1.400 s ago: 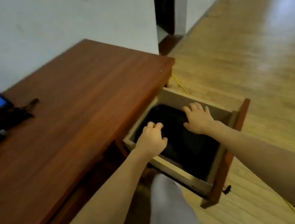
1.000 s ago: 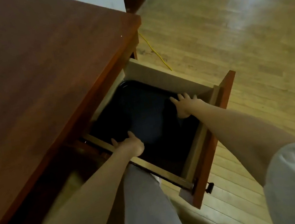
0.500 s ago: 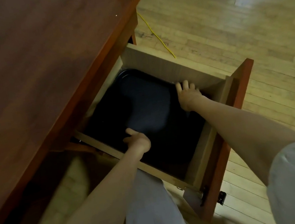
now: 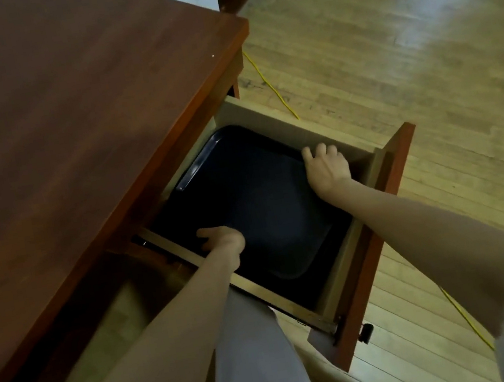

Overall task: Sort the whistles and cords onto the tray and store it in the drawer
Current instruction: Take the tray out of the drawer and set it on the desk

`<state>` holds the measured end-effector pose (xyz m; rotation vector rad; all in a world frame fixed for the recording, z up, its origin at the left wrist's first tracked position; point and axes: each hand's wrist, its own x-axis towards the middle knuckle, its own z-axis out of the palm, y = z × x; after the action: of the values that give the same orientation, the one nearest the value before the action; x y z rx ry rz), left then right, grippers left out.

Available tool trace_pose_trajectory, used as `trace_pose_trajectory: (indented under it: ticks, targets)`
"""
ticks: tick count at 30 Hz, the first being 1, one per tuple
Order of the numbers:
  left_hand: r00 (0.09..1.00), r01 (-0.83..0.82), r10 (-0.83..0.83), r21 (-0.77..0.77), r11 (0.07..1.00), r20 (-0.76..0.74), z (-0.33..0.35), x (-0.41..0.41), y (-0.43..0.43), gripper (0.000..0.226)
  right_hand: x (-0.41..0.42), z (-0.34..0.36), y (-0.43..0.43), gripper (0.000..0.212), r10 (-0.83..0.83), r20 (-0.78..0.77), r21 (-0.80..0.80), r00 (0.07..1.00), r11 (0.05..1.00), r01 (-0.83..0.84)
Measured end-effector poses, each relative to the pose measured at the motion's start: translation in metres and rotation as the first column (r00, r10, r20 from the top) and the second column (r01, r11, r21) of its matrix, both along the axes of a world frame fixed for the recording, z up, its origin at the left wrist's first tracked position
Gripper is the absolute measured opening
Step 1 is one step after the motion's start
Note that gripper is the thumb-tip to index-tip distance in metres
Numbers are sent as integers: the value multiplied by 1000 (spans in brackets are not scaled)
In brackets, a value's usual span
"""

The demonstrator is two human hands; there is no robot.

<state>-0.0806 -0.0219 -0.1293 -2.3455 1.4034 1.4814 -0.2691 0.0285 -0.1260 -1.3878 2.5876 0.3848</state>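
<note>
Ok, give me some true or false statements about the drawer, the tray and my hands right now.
1. The drawer is shut. False: it is pulled open.
2. The black tray lies inside the drawer. True.
3. Only the right hand is at the tray. False: the left hand holds its near edge, the right hand its far edge.
4. A yellow cable lies on the floor. True.

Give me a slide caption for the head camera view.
Left hand and right hand grip opposite edges of the black tray lying in the open drawer.
</note>
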Motion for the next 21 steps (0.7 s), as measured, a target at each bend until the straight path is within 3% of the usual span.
trace_pose_trajectory:
  ticks: [2,3,5,7,9,10,11,12,13,14,16,21]
  targets:
    - [967,-240,241,22,970,-78,6,1,4,60,2,15,4,51,33,-42,-8,999,999,-33]
    - [961,-266,269,54,962,-61,15,4,6,58,3,23,6,53,55,-65,-5,996,998,-56]
    - [986,-169,168,18,985,20,25,10,3,52,5,41,10,55,84,-85,6,993,996,-84]
    - [985,124,-114,-67,990,132,29,25,7,33,6,58,15,52,72,-55,11,996,997,-72]
    - [777,570,-533,-14,821,334,31,33,16,14,9,73,23,47,35,-7,15,999,999,-35]
    - [699,654,-607,4,756,379,36,34,21,15,10,80,29,45,8,15,13,1000,1000,-8]
    - [691,679,-630,-18,734,354,43,34,26,11,12,86,35,44,-20,32,6,999,1000,20]
    - [808,569,-535,-90,818,247,51,37,28,11,15,92,41,43,-47,47,-5,998,999,47]
    - [957,291,-290,-127,948,25,55,38,26,23,18,97,49,43,-73,62,-19,995,997,75]
    - [986,72,-89,-123,990,-138,58,41,28,33,21,102,57,43,-98,78,-36,992,994,101]
    - [979,41,-89,-250,967,-184,65,46,39,38,31,111,74,45,-148,109,-90,983,983,158]
    - [961,187,-255,-429,884,-107,80,59,67,43,59,115,122,44,-272,162,-244,949,920,305]
